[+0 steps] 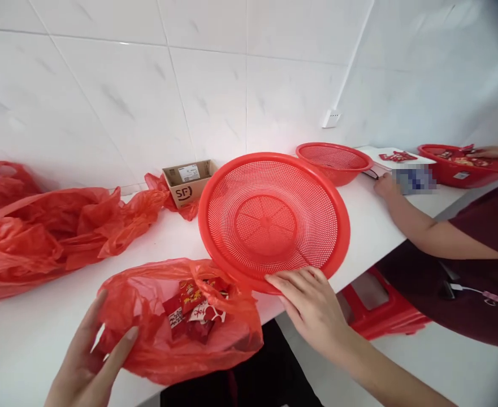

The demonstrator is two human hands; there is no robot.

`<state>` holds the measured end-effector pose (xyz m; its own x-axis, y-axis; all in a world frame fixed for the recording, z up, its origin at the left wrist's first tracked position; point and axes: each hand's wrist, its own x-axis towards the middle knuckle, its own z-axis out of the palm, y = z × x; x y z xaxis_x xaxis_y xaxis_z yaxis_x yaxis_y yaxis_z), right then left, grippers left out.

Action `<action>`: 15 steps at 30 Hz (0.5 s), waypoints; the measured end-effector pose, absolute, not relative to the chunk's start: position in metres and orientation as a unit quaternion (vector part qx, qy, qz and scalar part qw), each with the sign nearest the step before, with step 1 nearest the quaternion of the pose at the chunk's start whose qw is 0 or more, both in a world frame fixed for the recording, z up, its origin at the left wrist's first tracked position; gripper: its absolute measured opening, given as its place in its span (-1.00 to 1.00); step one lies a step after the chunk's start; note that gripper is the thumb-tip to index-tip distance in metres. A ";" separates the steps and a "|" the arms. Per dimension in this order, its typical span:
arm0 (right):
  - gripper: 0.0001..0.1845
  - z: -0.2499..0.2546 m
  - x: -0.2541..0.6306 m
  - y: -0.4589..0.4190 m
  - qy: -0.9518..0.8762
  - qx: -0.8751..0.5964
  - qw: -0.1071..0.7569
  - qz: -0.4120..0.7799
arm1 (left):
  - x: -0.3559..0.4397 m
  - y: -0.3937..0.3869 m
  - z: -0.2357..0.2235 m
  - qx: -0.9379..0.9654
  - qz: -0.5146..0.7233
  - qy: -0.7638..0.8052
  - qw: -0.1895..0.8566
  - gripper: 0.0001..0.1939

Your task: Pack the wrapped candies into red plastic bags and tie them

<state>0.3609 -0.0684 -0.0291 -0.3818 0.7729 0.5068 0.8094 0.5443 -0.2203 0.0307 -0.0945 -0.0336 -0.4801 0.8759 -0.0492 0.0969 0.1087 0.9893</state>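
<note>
A white socket (332, 118) sits on the tiled wall (208, 85)

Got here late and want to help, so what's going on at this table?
A person's right hand grips the near rim of a red basket, tilted toward them. The left hand is at the edge of an open red bag, thumb and fingers apart. The bag, with packets inside, lies at the front edge of the white table. To the right, a co-worker's hand is at the table, and another hand is over a red tub with things in it.
</note>
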 end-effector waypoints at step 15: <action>-0.42 -0.019 0.324 -0.053 -0.787 -0.392 0.441 0.181 | 0.016 -0.130 -0.054 0.228 0.576 0.605 0.500 -0.51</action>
